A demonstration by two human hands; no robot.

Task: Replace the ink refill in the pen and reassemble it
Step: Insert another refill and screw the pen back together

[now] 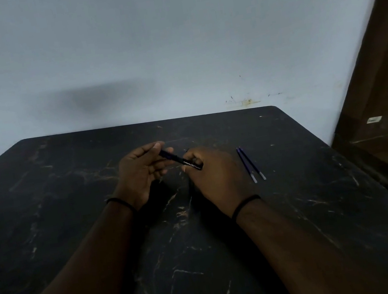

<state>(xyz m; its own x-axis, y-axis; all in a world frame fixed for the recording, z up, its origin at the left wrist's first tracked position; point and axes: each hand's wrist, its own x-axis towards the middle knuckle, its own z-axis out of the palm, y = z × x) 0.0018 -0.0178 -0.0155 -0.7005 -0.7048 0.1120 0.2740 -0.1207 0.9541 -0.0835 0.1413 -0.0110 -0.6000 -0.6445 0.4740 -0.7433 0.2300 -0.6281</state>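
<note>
Pen (180, 160) is held up over the middle of the black table (67, 193), left hand (141, 173) pinching its far tip, right hand (213, 171) curled around the barrel, probably to unscrew it, two blue refills (251, 163) waiting just right.

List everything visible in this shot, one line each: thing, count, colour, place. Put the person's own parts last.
pen: one, black with white lettering, held between both hands above the table's middle
ink refills: two, blue with pale ends, lying side by side on the table right of the hands
table: one, black with pale scuffs, fills the lower frame
wall: one, pale grey, behind the table
wooden panel: one, brown, far right edge
wristbands: two, black, one on each wrist
left hand: one, pinches the pen's far end
right hand: one, grips the pen's near end
</note>
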